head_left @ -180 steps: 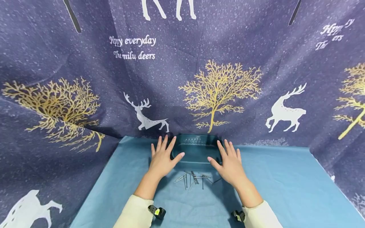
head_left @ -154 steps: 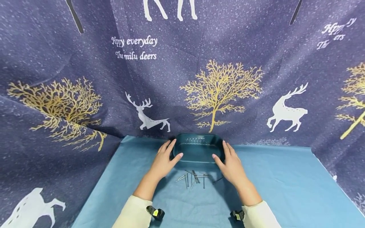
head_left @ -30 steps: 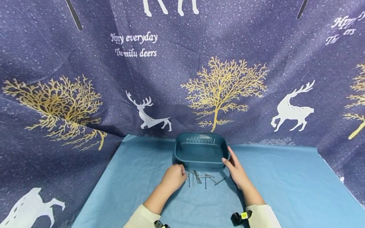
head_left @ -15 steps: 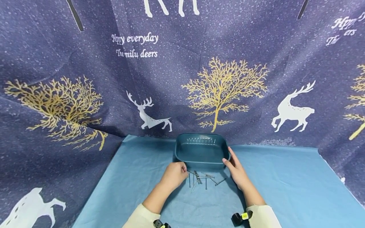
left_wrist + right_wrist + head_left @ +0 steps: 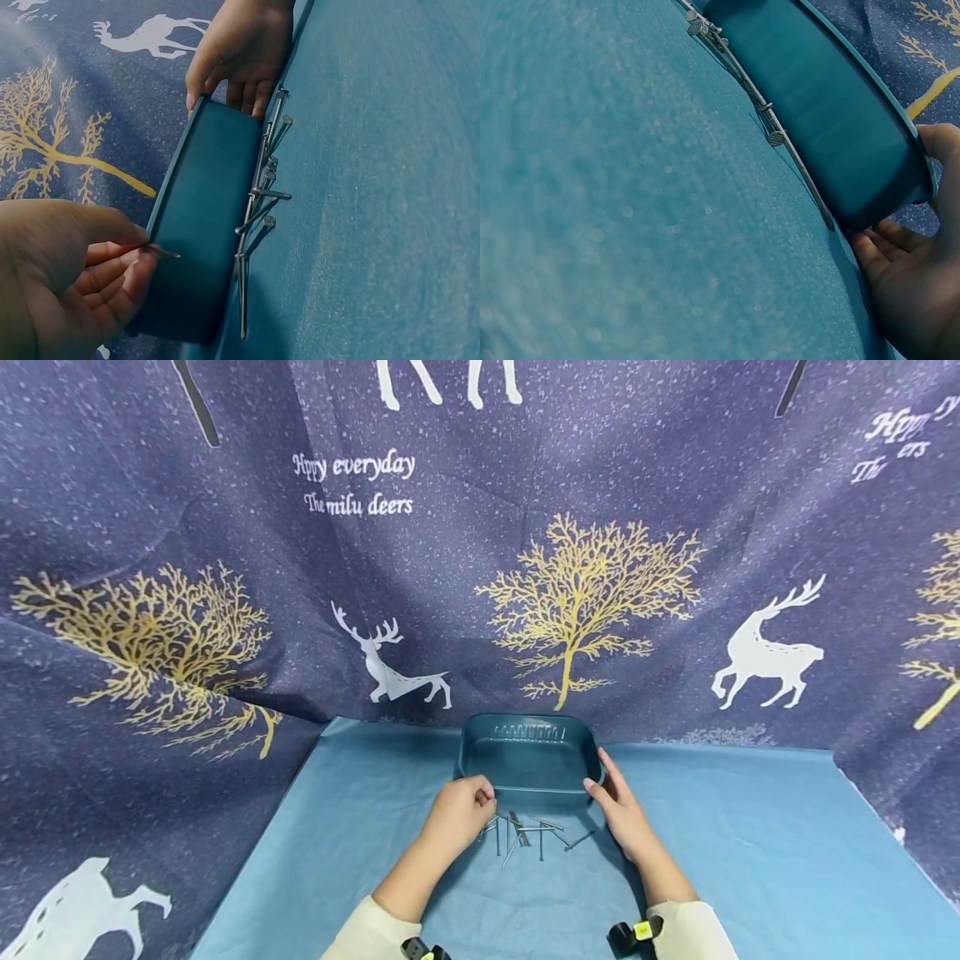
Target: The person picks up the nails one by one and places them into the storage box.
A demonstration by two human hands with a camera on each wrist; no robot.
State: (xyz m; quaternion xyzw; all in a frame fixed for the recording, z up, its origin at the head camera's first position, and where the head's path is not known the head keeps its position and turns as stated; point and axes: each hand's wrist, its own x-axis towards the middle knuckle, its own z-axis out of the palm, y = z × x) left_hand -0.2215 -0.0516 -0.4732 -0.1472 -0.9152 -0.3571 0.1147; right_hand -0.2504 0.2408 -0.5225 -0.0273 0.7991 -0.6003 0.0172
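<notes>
A dark teal plastic box (image 5: 525,766) stands at the back of the cloth, its open top facing up. My left hand (image 5: 457,814) is at the front left of its rim, pinching a nail (image 5: 168,253) between thumb and fingertips, best seen in the left wrist view. Only one end of that nail shows past the fingers. At the right end of the box, my right hand (image 5: 626,821) holds it, thumb at the rim and fingers against the lower side. Several loose metal nails (image 5: 542,843) lie scattered in front of the box.
Light blue cloth (image 5: 750,843) covers the table. A dark blue curtain (image 5: 637,460) with deer and gold trees hangs right behind the box. Black wrist cameras (image 5: 622,938) are strapped at both sleeves.
Earlier, both hands were at the ends of the box. The left hand has since come down to the nails, then risen towards the front rim with one nail. The right hand stays at the box.
</notes>
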